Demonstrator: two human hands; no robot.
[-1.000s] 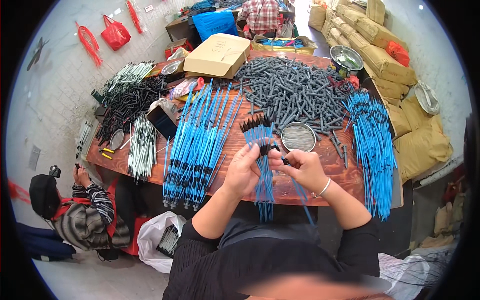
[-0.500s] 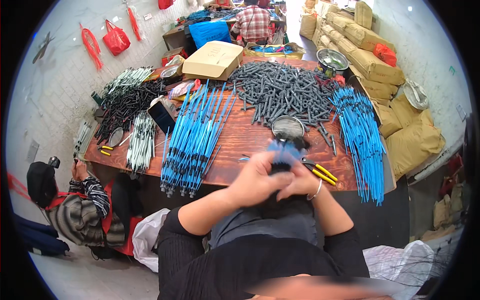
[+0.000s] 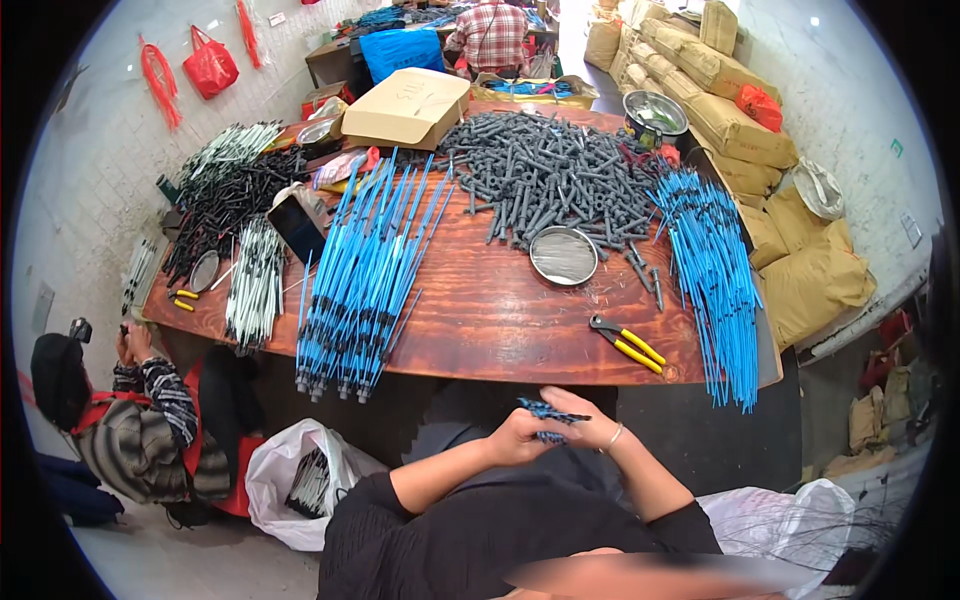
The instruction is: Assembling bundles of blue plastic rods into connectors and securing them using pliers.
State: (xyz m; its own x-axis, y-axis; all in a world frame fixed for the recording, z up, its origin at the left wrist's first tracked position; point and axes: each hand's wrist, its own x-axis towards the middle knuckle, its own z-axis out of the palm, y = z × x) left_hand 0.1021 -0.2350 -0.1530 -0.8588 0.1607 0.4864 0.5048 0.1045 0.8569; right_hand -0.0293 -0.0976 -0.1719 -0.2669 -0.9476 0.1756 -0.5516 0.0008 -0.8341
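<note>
My left hand (image 3: 522, 440) is closed round a bundle of thin blue rods with black fittings (image 3: 550, 410), low in front of the table's near edge. Only one end of the bundle shows, poking out above the fist. Against that end rests my right hand (image 3: 592, 424), its fingers stretched out rather than wrapped round; a bracelet circles the wrist. On the wooden table (image 3: 470, 335) beyond lie yellow-handled pliers (image 3: 628, 345) and a round metal dish (image 3: 563, 256) of fine pins or wires.
Grey plugs (image 3: 560, 180) form a big heap. Blue rods lie in a left stack (image 3: 360, 290) and a right stack (image 3: 710, 290). White rods (image 3: 255, 285), a phone (image 3: 297, 230) and a cardboard box (image 3: 405, 108) are leftward. Beside a white sack (image 3: 270, 490) sits another person (image 3: 150, 430).
Both hands have come down from over the table edge toward my lap, bringing the blue bundle. The dish and pliers are now uncovered, and the view has shifted slightly.
</note>
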